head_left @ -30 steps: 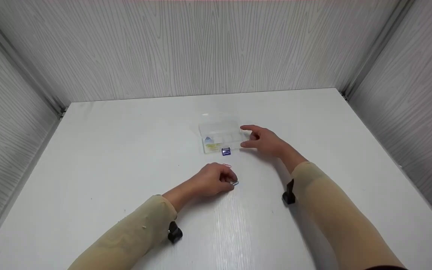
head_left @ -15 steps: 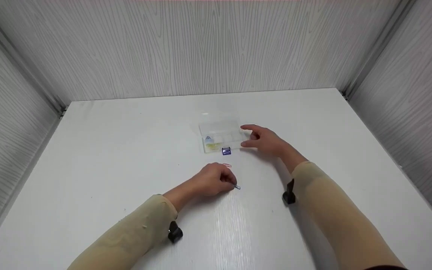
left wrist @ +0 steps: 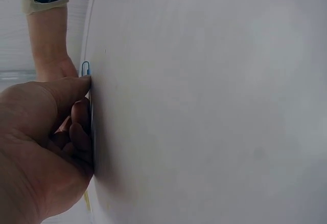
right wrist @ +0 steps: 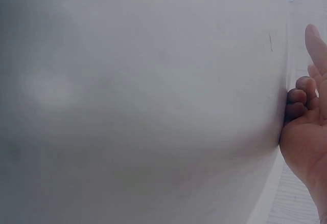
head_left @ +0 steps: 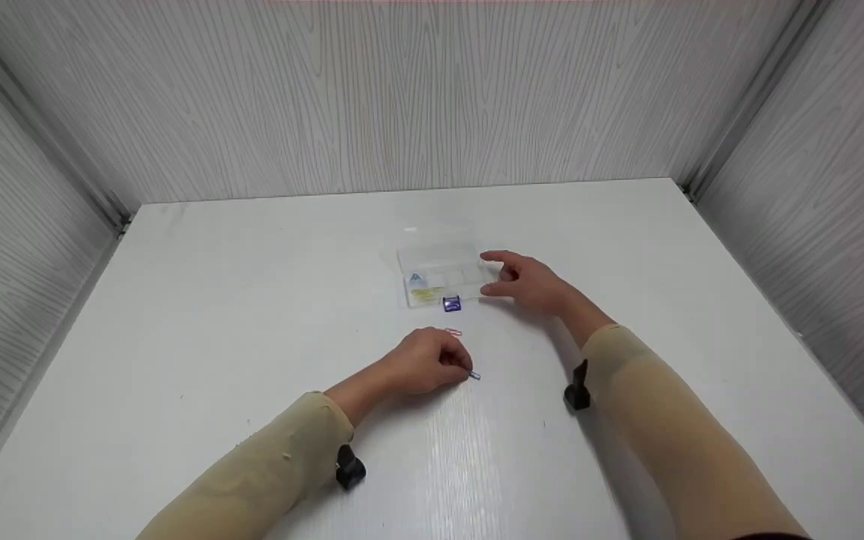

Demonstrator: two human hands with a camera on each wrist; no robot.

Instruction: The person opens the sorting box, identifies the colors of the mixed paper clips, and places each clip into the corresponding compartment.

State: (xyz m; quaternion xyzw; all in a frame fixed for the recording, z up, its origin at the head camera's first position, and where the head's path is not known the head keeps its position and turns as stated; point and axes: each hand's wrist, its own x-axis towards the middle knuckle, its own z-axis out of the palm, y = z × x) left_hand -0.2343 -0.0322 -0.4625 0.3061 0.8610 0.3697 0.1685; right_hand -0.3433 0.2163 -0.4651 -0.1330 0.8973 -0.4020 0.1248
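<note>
My left hand (head_left: pixel 423 361) pinches a blue paper clip (head_left: pixel 475 376) between thumb and forefinger, just over the white table. The clip's looped end (left wrist: pixel 86 66) sticks out past the thumb in the left wrist view. A clear plastic compartment box (head_left: pixel 439 257) lies farther back with its lid raised; a blue latch (head_left: pixel 452 304) is at its front. My right hand (head_left: pixel 533 283) holds the box's right end, thumb at the front and forefinger behind, the other fingers curled. Yellow pieces (head_left: pixel 427 293) and a small blue item (head_left: pixel 416 279) lie in the box's left compartments.
A red paper clip (head_left: pixel 454 331) lies on the table (head_left: pixel 252 300) between the left hand and the box. Pale wood-grain panels (head_left: pixel 402 97) wall in the back and both sides.
The blue paper clip has turned in the left fingertips and now points forward and right, its end toward the lower right. The right hand and the box stay where they were.
</note>
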